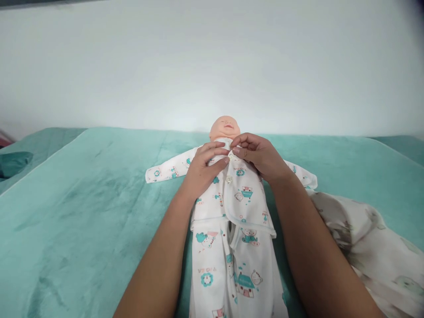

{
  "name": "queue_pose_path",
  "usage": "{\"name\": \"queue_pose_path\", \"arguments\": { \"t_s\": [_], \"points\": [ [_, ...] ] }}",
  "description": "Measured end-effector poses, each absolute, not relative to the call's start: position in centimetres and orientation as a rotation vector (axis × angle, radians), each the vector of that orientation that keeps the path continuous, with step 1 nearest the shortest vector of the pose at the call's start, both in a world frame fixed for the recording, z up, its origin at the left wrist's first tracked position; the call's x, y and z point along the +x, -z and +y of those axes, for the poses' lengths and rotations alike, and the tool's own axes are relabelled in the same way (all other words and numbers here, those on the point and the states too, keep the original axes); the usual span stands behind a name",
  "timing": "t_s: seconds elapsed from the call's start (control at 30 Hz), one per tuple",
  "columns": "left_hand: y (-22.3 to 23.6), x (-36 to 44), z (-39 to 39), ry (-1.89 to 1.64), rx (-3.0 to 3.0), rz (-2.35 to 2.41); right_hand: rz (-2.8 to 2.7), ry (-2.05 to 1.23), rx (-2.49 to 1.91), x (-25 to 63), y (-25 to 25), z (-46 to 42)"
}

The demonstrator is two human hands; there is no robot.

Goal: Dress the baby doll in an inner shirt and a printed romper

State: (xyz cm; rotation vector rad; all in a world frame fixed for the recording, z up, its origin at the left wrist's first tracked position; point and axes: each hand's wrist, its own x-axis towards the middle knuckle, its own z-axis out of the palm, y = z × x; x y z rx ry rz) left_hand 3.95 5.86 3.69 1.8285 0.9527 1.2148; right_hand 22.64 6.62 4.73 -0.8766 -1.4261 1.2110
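Observation:
A baby doll (225,127) lies on its back with its arms spread. It wears a white long-sleeved baby shirt (247,203) printed with teal and red figures. My left hand (207,165) rests on the chest, its index finger and thumb closing on the shirt's front edge near the neck. Opposite it, my right hand (258,154) pinches the other front edge, the two sets of fingertips almost meeting. A pale button (229,179) shows just below them. Whatever is between the fingertips is hidden. Matching baby trousers (212,265) cover the legs.
A teal plush cover (99,212) is spread under the doll. To the right, beside my forearm, lies a crumpled pale printed cloth (374,238). A white wall (165,66) rises behind the doll's head. Something dark teal (15,164) lies at the far left.

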Motion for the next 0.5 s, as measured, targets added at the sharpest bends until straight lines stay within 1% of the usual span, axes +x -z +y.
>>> {"name": "queue_pose_path", "arguments": {
  "t_s": [0.5],
  "points": [
    [-3.82, 4.09, 5.94, -1.198, 1.907, 1.002, -1.423, -1.162, -0.825, 22.46, -4.43, 6.98]
  ]
}}
